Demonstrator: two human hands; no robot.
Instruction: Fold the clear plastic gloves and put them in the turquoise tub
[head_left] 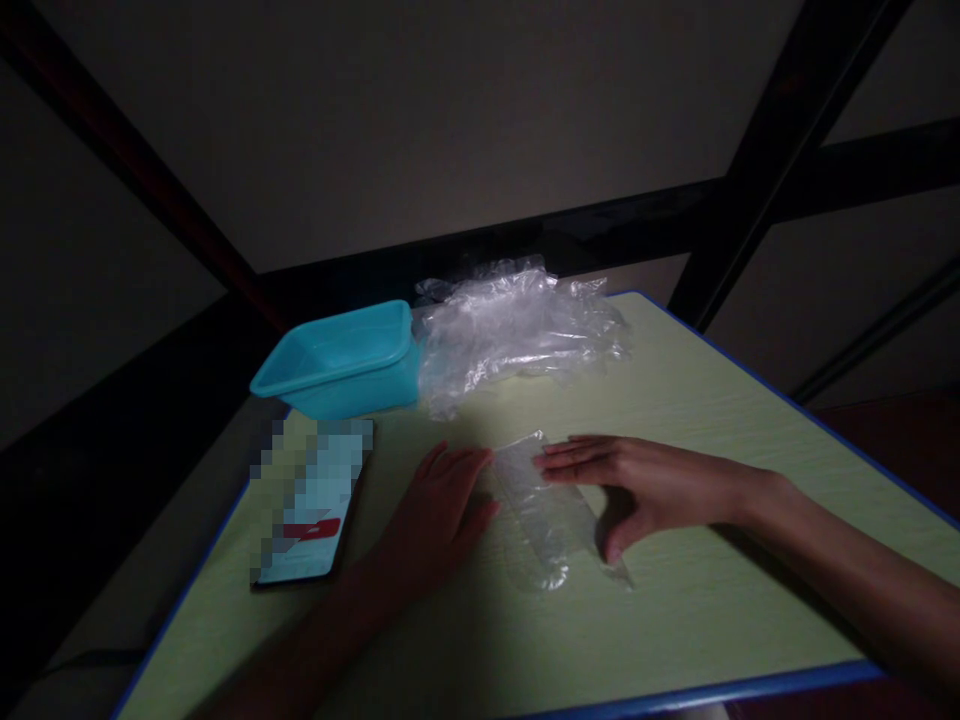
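A clear plastic glove or bag, thin and flattened, lies on the table between my hands; its exact kind is hard to make out. Resting at its left edge, my left hand has its fingers stretched and thumb apart. My right hand lies across the upper right of the plastic, fingers extended over it and thumb spread down near its lower right corner. Neither hand grips the plastic.
A heap of crumpled clear plastic sits at the table's back. Beside it on the left stands a turquoise plastic basin. A phone-like device with a lit, partly blurred screen lies left of my left hand. The pale table has blue edges.
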